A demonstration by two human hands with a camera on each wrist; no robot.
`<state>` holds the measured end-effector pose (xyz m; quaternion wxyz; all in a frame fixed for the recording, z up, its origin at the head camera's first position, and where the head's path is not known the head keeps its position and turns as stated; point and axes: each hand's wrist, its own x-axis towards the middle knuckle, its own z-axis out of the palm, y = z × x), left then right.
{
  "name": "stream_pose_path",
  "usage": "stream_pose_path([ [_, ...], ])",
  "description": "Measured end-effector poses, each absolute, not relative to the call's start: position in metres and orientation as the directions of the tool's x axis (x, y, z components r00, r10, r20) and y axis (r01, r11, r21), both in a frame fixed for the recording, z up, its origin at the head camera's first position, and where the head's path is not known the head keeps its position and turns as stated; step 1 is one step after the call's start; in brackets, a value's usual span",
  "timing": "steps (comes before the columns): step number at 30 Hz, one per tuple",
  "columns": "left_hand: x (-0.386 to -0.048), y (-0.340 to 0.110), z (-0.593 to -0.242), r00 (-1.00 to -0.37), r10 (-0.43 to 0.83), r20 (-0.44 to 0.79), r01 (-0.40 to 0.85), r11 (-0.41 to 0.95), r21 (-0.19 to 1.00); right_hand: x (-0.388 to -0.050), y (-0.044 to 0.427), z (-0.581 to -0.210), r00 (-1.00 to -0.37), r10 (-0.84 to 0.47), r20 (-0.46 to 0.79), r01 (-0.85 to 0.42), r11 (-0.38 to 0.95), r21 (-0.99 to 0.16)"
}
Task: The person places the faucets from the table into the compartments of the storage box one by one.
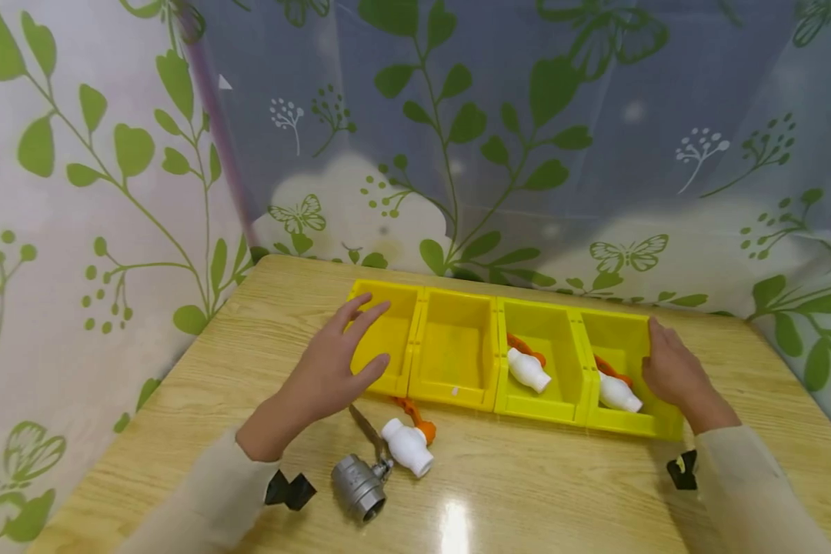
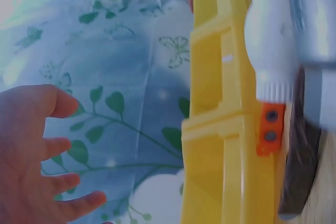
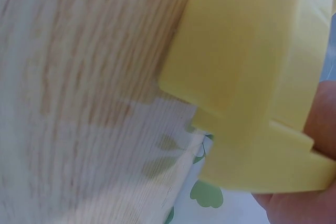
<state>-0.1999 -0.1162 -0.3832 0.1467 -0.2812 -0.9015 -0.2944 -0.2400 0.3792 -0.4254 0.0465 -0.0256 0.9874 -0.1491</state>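
Here's the row of yellow bins point(image 1: 460, 395), running from the centre to the right of the frame on the tabletop point(image 1: 561, 485). At the right end, the right hand point(image 1: 675, 371) has a firm grip: closed on the side wall of the end bin point(image 1: 654, 425), and the right wrist view shows fingers to both sides of its rim! Over to centre left, the left hand point(image 1: 328, 369) hovers at the first bin point(image 1: 396, 327), grip wide open, fingers spread and holding nothing; the left wrist view shows it apart from the bins.

Look inside: one white valve point(image 1: 528, 370) with an orange handle sits in the third bin point(image 1: 554, 327), and a matching valve point(image 1: 619, 393) lies in the end bin, near the right hand. Down at bottom centre, a loose white valve point(image 1: 407, 446) lies just beside a metal valve point(image 1: 358, 488), both in front of the bins. Behind it all, a leafy curtain point(image 1: 498, 177) fills the top.
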Motion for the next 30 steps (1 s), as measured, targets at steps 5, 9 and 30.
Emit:
stream_pose_path([
  [5,-0.186,-0.113,-0.380,-0.784,0.465,0.412,0.618,0.654,0.437,-0.240,0.380,-0.426,-0.994,-0.057,-0.090,-0.027,0.954,-0.299],
  [9,-0.175,-0.111,-0.379,-0.754,0.509,0.414,0.653,0.644,0.399,-0.240,0.379,-0.426,-0.994,-0.057,-0.094,-0.026,0.952,-0.305],
  [30,-0.150,-0.109,-0.381,-0.654,0.748,0.117,0.681,0.514,0.521,-0.240,0.378,-0.422,-0.994,-0.045,-0.101,-0.012,0.954,-0.300],
])
